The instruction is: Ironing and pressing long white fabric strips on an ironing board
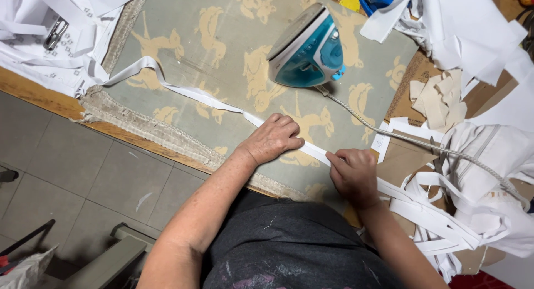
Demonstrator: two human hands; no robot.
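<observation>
The dark shirt (300,244) sits closest. At two o'clock, the right hand (353,175) pinches the white strip (222,106); the left hand (273,137) presses it, fingers together. The iron (307,48) at twelve o'clock could burn the cloth or tip.

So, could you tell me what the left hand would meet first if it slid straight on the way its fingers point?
Probably the grey braided cord of the teal iron, though depth is unclear; left hand.

wooden table (44,97), patterned ironing cloth (222,22), cardboard (409,77)
</observation>
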